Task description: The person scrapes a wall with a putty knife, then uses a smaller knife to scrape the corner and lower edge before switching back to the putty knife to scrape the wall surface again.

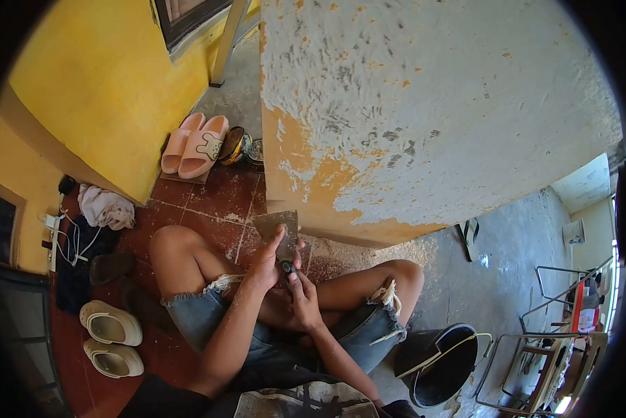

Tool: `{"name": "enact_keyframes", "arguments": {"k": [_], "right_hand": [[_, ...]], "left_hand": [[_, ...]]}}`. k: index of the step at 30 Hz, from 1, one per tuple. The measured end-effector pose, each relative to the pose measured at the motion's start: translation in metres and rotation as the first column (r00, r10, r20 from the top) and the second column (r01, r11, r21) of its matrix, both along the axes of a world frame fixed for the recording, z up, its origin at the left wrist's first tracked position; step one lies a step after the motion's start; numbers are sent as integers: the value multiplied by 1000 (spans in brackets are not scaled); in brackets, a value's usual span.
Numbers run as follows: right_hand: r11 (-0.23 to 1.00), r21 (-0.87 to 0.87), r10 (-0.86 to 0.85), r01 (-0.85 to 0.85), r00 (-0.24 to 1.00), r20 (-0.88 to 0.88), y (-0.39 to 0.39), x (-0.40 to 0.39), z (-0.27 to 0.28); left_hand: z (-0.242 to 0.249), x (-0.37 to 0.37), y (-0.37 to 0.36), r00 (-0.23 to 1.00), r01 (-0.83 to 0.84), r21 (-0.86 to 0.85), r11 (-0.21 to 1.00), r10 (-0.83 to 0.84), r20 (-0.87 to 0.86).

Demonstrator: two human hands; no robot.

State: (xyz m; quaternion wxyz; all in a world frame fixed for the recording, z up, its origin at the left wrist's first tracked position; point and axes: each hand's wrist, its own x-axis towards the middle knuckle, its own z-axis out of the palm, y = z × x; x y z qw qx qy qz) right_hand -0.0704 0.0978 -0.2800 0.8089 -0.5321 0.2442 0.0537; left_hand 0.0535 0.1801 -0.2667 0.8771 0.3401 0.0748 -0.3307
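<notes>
I hold a wide scraper (pixel 285 227) upright in front of my crossed legs, its flat blade pointing at the wall. My left hand (pixel 263 267) is closed around the lower blade, the thumb lying along its face and fingertips showing at the far edge. Lower down, my right hand (pixel 304 301) grips the dark handle (pixel 288 267). The blade looks dull and dusty. Ahead stands the wall (pixel 424 104), its pale coating patchy, with orange paint (pixel 293 167) exposed near the lower left corner. The blade appears apart from the wall.
Pale flakes lie on the red tile floor (pixel 208 202) along the wall's base. A black bucket (pixel 435 369) stands by my right knee. Pink slides (pixel 200 150) and tins (pixel 235 145) sit ahead left; beige clogs (pixel 111 327), cloth (pixel 106 207) and cables are left. Metal-framed furniture (pixel 557 348) stands right.
</notes>
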Motion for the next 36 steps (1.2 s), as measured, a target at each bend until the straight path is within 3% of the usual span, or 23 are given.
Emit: {"name": "enact_keyframes", "arguments": {"k": [2,5,9,10,11,14,21,23,26,30,34,36], "right_hand": [[989,-146,5,7,996,87,0,3,-13],[978,-178,-92,107,992,92,4,11,-9],[980,-186,-63,72,997,52,0,9,-16],[964,-229,-105,133,986,129,2,12,-25],[943,-267,-144,197,968,205,5,16,-22],[926,-321,-159,201,976,151,6,23,-7],[918,-323,-189,230,970,151,5,24,-13],[948,-271,-143,164,985,95,-1,19,-27],[947,-250,-168,203,974,155,5,25,-26],[953,-216,-191,214,974,122,11,31,-38],[928,-316,-92,196,944,316,16,47,-50],[981,-190,-10,37,989,145,21,54,-51]], "left_hand": [[-1,7,-6,997,64,-29,997,-63,51],[12,12,-18,996,35,4,999,-35,80],[14,9,-24,996,27,20,999,-28,80],[13,8,-24,998,13,44,999,-16,65],[8,9,-24,998,11,41,999,-14,59],[-4,11,-23,999,27,-36,999,-27,20],[-8,12,-25,1000,-24,-30,999,24,0],[-7,13,-25,1000,-15,-47,999,15,2],[1,15,-25,999,-34,-29,999,34,20],[6,16,-20,993,-94,119,988,84,87],[11,25,-17,954,-189,165,968,141,264],[17,29,-11,962,-160,195,968,109,251]]}}
